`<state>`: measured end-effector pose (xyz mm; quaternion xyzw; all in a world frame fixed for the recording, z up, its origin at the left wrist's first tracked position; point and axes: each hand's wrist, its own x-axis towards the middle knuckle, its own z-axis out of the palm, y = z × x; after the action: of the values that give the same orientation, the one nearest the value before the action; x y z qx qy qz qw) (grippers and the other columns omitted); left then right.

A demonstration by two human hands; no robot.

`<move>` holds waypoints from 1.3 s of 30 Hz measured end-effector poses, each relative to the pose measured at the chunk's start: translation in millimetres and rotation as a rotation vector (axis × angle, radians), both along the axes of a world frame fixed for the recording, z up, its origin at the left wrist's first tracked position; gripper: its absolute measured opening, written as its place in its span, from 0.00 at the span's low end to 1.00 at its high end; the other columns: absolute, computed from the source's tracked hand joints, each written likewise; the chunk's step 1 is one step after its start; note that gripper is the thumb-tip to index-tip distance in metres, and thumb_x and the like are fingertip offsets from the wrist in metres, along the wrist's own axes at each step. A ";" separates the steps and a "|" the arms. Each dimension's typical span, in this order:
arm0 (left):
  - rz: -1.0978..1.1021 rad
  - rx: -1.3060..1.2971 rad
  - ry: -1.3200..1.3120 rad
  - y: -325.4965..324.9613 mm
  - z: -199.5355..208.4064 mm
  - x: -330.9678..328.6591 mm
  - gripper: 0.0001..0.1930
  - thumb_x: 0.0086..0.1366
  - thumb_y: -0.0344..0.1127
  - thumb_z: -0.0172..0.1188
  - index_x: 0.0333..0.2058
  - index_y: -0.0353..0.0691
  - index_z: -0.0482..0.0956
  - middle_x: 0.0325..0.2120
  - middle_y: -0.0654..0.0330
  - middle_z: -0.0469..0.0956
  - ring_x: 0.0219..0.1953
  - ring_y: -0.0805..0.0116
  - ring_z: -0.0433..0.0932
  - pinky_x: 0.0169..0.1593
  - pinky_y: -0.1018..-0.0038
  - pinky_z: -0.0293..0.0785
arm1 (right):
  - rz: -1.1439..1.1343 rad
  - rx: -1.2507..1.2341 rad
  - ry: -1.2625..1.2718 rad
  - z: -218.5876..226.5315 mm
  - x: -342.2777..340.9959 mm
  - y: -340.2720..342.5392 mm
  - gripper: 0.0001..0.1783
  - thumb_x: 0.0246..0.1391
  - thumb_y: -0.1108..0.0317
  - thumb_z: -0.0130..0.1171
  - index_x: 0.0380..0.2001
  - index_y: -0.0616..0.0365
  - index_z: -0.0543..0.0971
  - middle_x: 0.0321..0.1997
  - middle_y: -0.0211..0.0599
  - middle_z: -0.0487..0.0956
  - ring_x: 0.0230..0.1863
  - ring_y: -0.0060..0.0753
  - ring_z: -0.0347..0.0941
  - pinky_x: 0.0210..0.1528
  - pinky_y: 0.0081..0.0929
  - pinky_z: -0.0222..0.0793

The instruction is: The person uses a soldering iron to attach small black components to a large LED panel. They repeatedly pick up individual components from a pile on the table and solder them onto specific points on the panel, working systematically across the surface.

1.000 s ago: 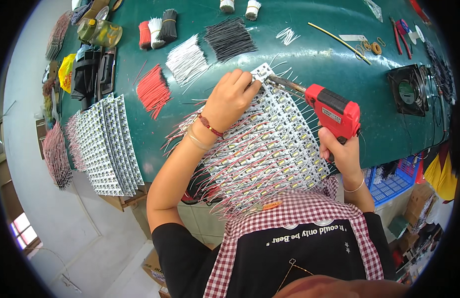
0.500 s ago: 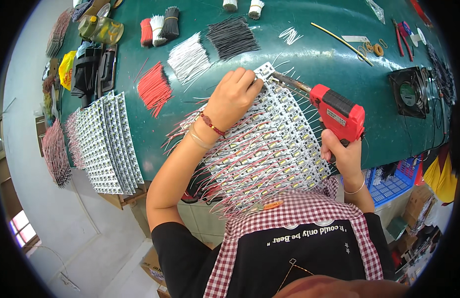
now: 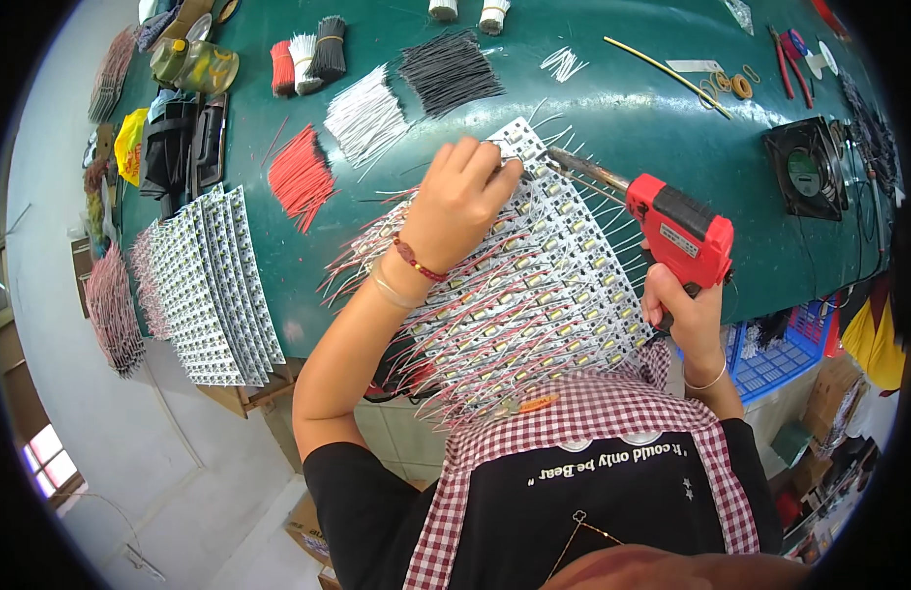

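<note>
Before me lies a broad sheet of white circuit boards (image 3: pixel 574 261), bristling with red and white wires along its sides. My right hand (image 3: pixel 684 310) is wrapped round the handle of a red and black soldering gun (image 3: pixel 677 228). Its dark metal tip reaches the boards near their far end. My left hand (image 3: pixel 460 202) is closed in a pinch at the far left edge of the boards, close to the tip. The fingers hide whatever is between them. Loose red wires (image 3: pixel 301 177), white wires (image 3: pixel 365 116) and black wires (image 3: pixel 449 74) lie in piles beyond my left hand.
More wired circuit boards (image 3: pixel 214 285) are stacked at the left table edge. A black fan (image 3: pixel 807 167) stands at the right, with red-handled pliers (image 3: pixel 790 69) and a yellow stick (image 3: pixel 667 77) farther back. A blue crate (image 3: pixel 775 359) sits below the table's right edge.
The soldering gun has moved slightly right and nearer to me, its tip shifting along the boards' far end. My left hand stays pinched near the same edge. The whole view has shifted slightly.
</note>
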<state>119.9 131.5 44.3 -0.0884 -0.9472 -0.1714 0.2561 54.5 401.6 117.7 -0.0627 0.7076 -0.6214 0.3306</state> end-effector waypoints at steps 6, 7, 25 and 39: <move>-0.006 0.026 -0.045 10.0 -9.8 -0.9 0.14 0.47 0.23 0.57 0.36 0.38 0.78 0.26 0.59 0.66 0.31 0.61 0.68 0.36 0.68 0.67 | 0.027 0.026 -0.002 -7.2 1.5 0.0 0.07 0.55 0.72 0.61 0.33 0.61 0.73 0.17 0.26 0.72 0.13 0.15 0.66 0.15 0.16 0.61; -0.004 0.022 -0.049 9.8 -9.0 -0.5 0.14 0.47 0.23 0.57 0.36 0.38 0.78 0.26 0.59 0.65 0.31 0.61 0.68 0.36 0.68 0.67 | 0.023 0.032 -0.004 -7.6 1.9 -0.9 0.07 0.55 0.72 0.61 0.33 0.61 0.73 0.17 0.26 0.72 0.13 0.15 0.66 0.15 0.16 0.61; -0.015 -0.042 -0.113 9.1 -4.9 -1.1 0.12 0.49 0.25 0.56 0.35 0.37 0.77 0.27 0.59 0.65 0.33 0.62 0.69 0.38 0.68 0.67 | 0.057 0.055 0.052 -6.2 5.0 3.4 0.15 0.58 0.73 0.53 0.47 0.71 0.71 0.16 0.28 0.70 0.14 0.17 0.65 0.19 0.18 0.63; -0.011 0.059 -0.060 28.1 -6.3 3.7 0.15 0.46 0.23 0.57 0.36 0.37 0.79 0.25 0.59 0.66 0.30 0.63 0.68 0.34 0.70 0.65 | -0.023 -0.007 -0.040 -7.7 9.4 22.5 0.06 0.56 0.71 0.59 0.29 0.61 0.75 0.17 0.28 0.73 0.15 0.17 0.68 0.18 0.18 0.64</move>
<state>123.6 159.5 38.0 -0.0807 -0.9485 -0.2035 0.2289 63.9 424.1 110.0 -0.0433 0.6994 -0.6288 0.3371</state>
